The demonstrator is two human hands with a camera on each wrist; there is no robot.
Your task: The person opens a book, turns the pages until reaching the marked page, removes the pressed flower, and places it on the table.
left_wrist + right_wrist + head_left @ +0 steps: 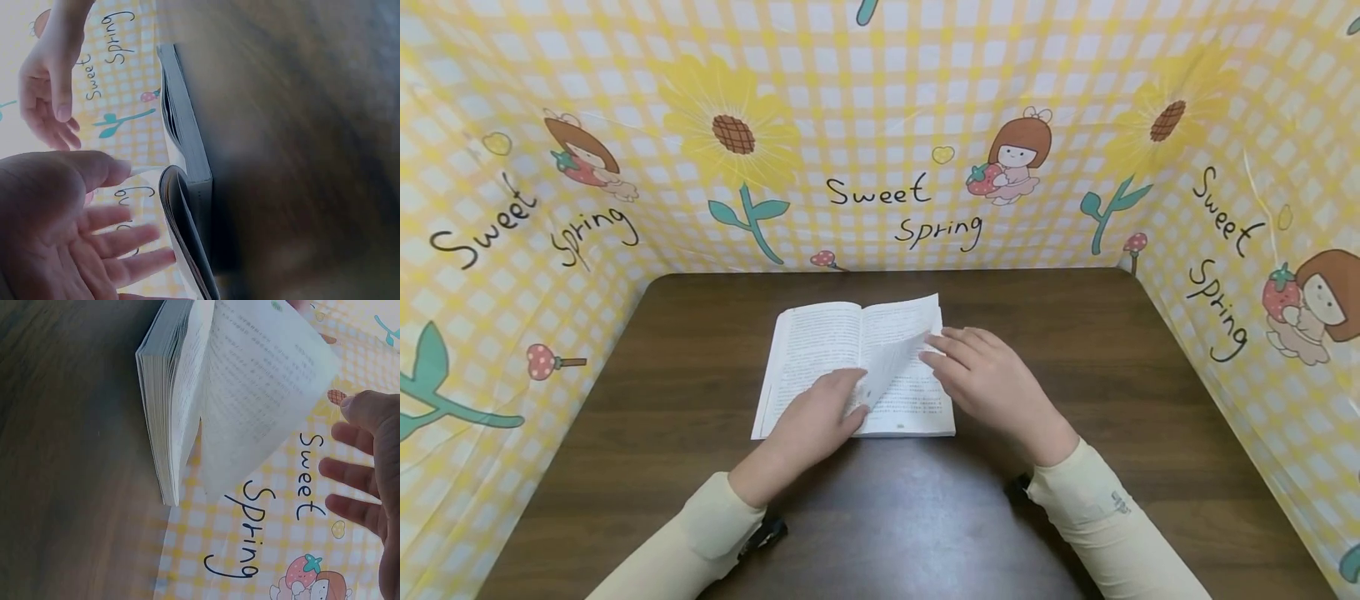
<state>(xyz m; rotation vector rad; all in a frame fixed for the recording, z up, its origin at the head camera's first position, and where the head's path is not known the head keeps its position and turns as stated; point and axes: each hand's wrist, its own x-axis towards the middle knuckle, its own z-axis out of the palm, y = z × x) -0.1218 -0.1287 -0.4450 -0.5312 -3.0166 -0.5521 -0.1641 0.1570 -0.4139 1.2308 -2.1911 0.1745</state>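
Note:
A book (811,350) lies spread on the dark table, with small print on its pages. One page (895,362) stands lifted over the right half, its surface tilted; the right wrist view shows the lifted page (269,400) fanned away from the block. My left hand (808,421) is at the lower middle of the book, with its thumb (115,172) at the lifted page's bottom edge and its other fingers extended, apart from the thumb. Beside the book's right edge is my right hand (996,383), fingers spread and nothing gripped; its thumb (362,409) stands near the page's outer corner.
The brown tabletop (692,350) surrounds the book. Behind and at both sides hangs a yellow checked cloth (880,108) printed with flowers, figures and lettering. A black strap (763,533) sits at the left wrist.

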